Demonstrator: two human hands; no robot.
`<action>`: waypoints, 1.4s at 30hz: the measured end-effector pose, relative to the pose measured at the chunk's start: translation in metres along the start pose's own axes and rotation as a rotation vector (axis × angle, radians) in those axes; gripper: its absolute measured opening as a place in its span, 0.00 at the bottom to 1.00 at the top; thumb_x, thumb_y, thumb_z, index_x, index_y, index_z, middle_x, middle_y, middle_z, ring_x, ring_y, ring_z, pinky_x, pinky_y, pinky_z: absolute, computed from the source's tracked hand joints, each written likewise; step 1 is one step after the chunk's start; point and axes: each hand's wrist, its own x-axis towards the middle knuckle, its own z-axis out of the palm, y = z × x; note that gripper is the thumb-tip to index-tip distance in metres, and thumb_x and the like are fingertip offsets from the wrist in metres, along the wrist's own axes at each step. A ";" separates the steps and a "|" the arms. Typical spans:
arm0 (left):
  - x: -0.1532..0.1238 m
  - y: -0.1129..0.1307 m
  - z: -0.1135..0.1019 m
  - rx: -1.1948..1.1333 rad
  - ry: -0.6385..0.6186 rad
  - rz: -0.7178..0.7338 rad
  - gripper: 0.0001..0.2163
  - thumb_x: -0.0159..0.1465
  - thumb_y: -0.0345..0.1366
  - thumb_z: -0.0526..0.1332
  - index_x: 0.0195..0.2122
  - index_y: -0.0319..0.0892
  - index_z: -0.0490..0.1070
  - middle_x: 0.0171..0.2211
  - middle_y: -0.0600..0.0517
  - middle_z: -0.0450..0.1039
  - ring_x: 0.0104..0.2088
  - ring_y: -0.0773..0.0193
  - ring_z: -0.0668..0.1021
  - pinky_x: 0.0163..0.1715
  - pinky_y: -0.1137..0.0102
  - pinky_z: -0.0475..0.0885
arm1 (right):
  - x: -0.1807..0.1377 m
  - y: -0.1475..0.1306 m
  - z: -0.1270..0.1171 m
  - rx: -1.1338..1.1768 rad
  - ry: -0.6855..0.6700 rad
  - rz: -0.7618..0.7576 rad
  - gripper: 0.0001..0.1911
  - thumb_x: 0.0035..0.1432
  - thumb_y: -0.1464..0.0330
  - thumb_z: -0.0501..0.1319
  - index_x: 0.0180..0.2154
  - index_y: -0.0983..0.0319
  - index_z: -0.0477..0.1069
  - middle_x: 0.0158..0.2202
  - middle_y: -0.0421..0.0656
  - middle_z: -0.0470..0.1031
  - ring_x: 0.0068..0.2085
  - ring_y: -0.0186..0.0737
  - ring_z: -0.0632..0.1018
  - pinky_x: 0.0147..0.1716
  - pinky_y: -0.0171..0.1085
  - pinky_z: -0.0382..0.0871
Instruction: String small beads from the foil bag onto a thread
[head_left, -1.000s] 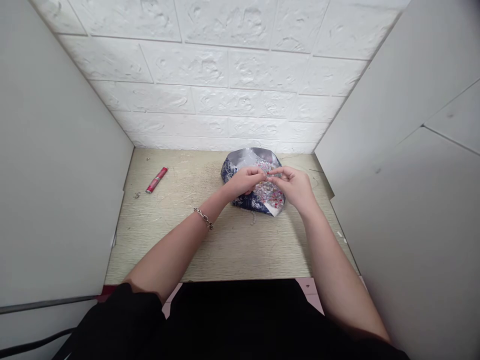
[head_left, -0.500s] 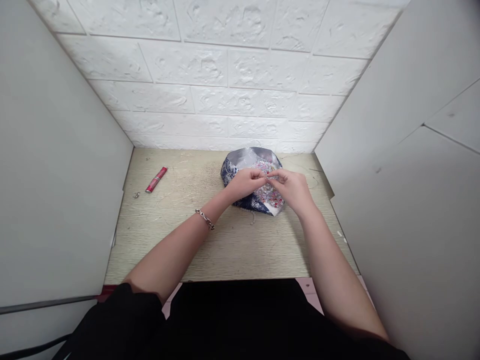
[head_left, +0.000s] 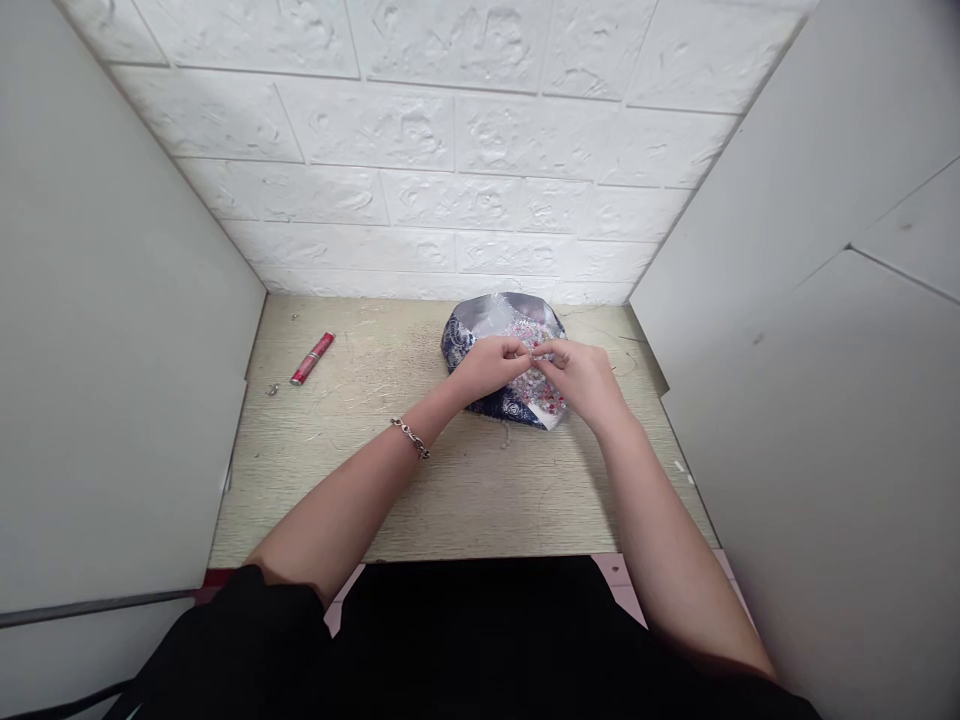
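My left hand and my right hand meet fingertip to fingertip above an open bag with a dark blue and white pattern and a silvery lining. Loose colourful beads, pink, red and clear, lie inside it. Both hands are closed in a pinch; whatever sits between the fingertips is too small to make out. A short string of pale beads hangs past the bag's near edge onto the table.
On the left of the table lies a red tube, with small metal pieces beside it. Pale panels stand on both sides, and a white brick-patterned wall closes off the back. Thin threads are scattered on the tabletop.
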 end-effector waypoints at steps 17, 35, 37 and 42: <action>0.000 0.000 -0.001 0.003 -0.016 0.000 0.09 0.52 0.35 0.53 0.19 0.38 0.66 0.16 0.59 0.53 0.20 0.73 0.58 0.23 0.74 0.53 | 0.001 0.000 0.001 -0.021 -0.024 0.019 0.11 0.49 0.69 0.55 0.34 0.60 0.74 0.21 0.39 0.71 0.23 0.34 0.68 0.28 0.33 0.58; 0.001 0.000 0.001 0.046 -0.001 0.009 0.12 0.54 0.37 0.54 0.18 0.37 0.67 0.15 0.59 0.50 0.18 0.74 0.55 0.21 0.74 0.51 | 0.000 0.000 0.002 -0.168 -0.051 -0.003 0.12 0.52 0.70 0.53 0.36 0.58 0.73 0.30 0.42 0.76 0.31 0.39 0.74 0.32 0.36 0.62; 0.000 0.000 0.001 0.043 0.015 0.001 0.12 0.54 0.38 0.54 0.19 0.37 0.69 0.15 0.59 0.50 0.19 0.74 0.56 0.21 0.74 0.51 | 0.000 0.000 0.002 -0.185 -0.054 -0.008 0.12 0.52 0.69 0.53 0.36 0.58 0.73 0.31 0.42 0.76 0.32 0.39 0.74 0.33 0.36 0.63; 0.001 0.000 0.000 0.037 0.010 -0.018 0.14 0.55 0.40 0.54 0.20 0.37 0.71 0.14 0.59 0.51 0.19 0.74 0.56 0.21 0.73 0.50 | 0.000 0.000 0.002 -0.198 -0.060 -0.002 0.12 0.53 0.69 0.53 0.36 0.58 0.73 0.32 0.42 0.77 0.33 0.40 0.75 0.34 0.37 0.63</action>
